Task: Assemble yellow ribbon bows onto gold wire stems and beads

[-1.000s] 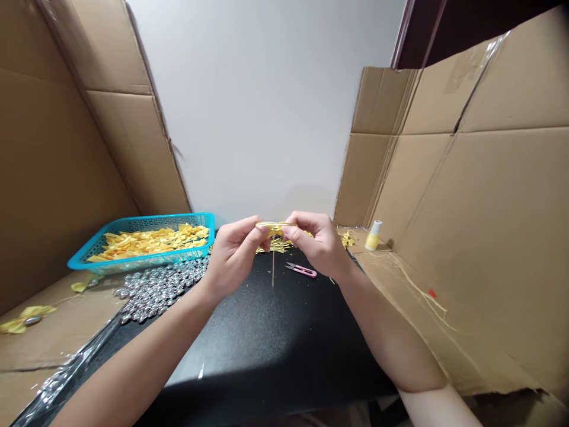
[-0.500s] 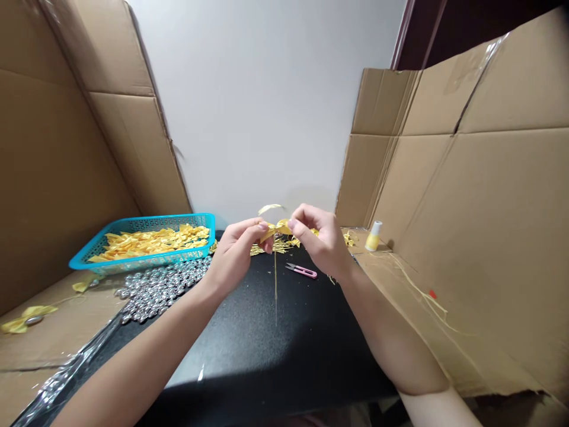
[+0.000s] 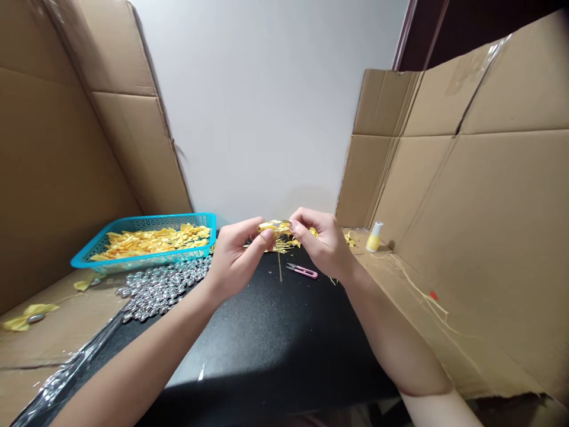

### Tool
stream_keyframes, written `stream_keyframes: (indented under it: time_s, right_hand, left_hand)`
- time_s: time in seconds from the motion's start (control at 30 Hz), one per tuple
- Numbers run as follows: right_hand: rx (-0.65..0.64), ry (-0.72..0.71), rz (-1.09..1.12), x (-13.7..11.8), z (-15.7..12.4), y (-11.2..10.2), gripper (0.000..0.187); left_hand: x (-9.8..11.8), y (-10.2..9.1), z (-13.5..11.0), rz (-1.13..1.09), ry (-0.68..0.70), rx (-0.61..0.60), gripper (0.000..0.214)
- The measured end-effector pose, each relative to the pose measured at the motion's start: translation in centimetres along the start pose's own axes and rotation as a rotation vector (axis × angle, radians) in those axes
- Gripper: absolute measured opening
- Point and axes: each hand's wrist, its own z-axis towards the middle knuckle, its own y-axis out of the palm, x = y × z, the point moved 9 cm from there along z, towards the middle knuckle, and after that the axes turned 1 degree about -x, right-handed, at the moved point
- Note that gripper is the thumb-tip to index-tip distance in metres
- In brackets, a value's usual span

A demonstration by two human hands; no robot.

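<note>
Yellow ribbon piece (image 3: 274, 226) is pinched between both hands, up in the air just above the far part of the black tabletop (image 3: 267, 338), near the middle of my view. From my end I see the left hand (image 3: 235, 256) clamped on its left side, thumb pressed over the shiny fold against the forefinger. The right hand (image 3: 325, 246) grips the right side the same way, its other fingers curled in. A thin gold thread (image 3: 280, 270) hangs from the yellow ribbon piece toward the tabletop; I cannot tell whether its lower end touches. Just behind the hands lies a loose heap of gold scraps (image 3: 288, 243), partly hidden by the fingers. Pink thread snips (image 3: 302, 271) lie flat on the tabletop just below the right hand, apart from it. To the left, a teal plastic basket (image 3: 142, 260) holds cut yellow ribbon strips (image 3: 151, 239), and in front of it a spread of silver oval beads (image 3: 160, 287) covers the tabletop's left edge. Further left, on the cardboard, lies a finished yellow bow (image 3: 26, 317) with a silver centre. A small yellow spool (image 3: 374, 236) stands upright on the right, near the foot of the cardboard wall (image 3: 489, 207), with pale strands trailing from it along the cardboard. Another cardboard panel (image 3: 66, 178) leans on the left.
</note>
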Motion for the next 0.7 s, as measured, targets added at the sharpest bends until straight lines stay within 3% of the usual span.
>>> stream_keyframes:
  time_s: [0.1,0.2,0.27,0.33,0.43,0.53,0.7]
  right_hand:
    - [-0.005,0.004,-0.026,1.1,0.4,-0.2,0.028]
    - [-0.074,0.139,-0.135,6.2,0.8,0.3,0.033]
    - [-0.259,0.325,-0.315,12.0,0.1,1.9,0.026]
    - [-0.545,0.525,-0.492,17.9,-2.0,4.0,0.032]
    - [-0.752,0.67,-0.632,23.4,-4.8,5.6,0.036]
    - [-0.794,0.706,-0.654,25.1,-6.0,6.2,0.027]
    - [-0.798,0.7,-0.621,25.2,-6.3,6.7,0.014]
  left_hand:
    - [0.5,-0.3,0.0,0.116,0.042,0.027,0.032]
    - [0.9,-0.5,0.1,0.205,0.09,0.066,0.029]
    - [1.0,-0.5,0.2,0.24,0.12,0.078,0.028]
    - [1.1,-0.5,0.2,0.267,0.155,0.088,0.028]
    - [1.3,-0.6,0.2,0.31,0.218,0.112,0.03]
    - [1.3,-0.5,0.2,0.375,0.295,0.117,0.026]
    - [1.3,-0.4,0.1,0.568,0.451,0.126,0.015]
